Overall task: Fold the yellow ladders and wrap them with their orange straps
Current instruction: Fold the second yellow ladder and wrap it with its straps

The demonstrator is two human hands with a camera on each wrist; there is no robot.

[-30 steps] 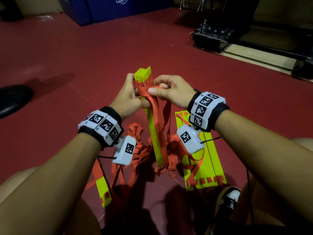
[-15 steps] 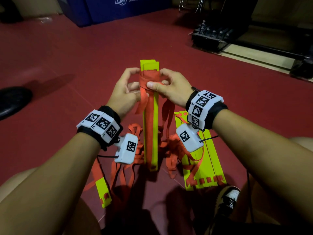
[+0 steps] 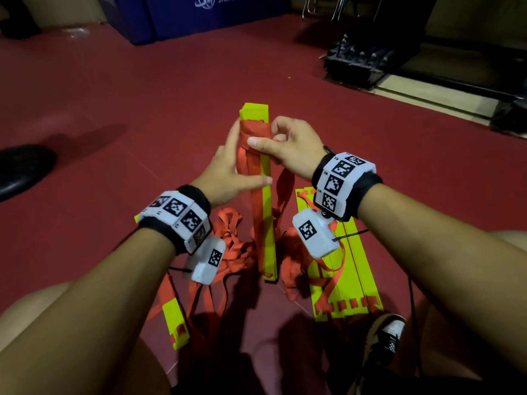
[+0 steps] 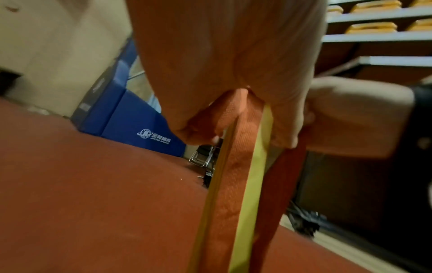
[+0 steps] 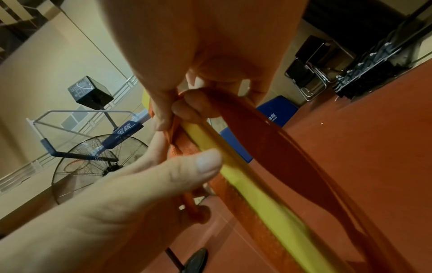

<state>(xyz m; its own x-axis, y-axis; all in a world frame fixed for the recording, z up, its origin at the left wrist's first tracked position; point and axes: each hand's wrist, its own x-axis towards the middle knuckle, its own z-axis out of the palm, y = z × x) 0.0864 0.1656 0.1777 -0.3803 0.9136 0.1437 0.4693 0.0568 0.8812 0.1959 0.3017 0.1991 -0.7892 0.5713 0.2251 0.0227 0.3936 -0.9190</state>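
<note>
**Strap winding under way on upright rung bundle**

The folded ladder bundle (image 3: 263, 195) stands upright, its lower end on the red floor (image 3: 142, 109) between the person's knees. The orange strap (image 3: 254, 132) is banded round its upper end, just below the exposed yellow tips, with one length hanging down the face of the bundle.

Left hand (image 3: 228, 172): fingers laid along the far side of the bundle, thumb crossing its front below the band; a bracing hold, curled about the stack. Right hand (image 3: 288, 146): thumb pressed on the wound band, fingers curled; the right wrist view shows them pinching a strap length against the yellow edge.

A second set of flat rungs (image 3: 342, 269) lies on the floor to the right, and a single rung (image 3: 175, 320) to the left, both amid loose strap tangles (image 3: 231, 240).

Judgement on handling: the rungs appear to be stiff, light plastic slats that may slide over one another (they are stacked loose, not fastened); the webbing is soft and will slacken if released. The bundle is best held across its width just below the wrap, thumb kept on the last turn while tension is drawn. Wrapping appears partly done on this bundle; the floor pieces remain unbundled.
</note>
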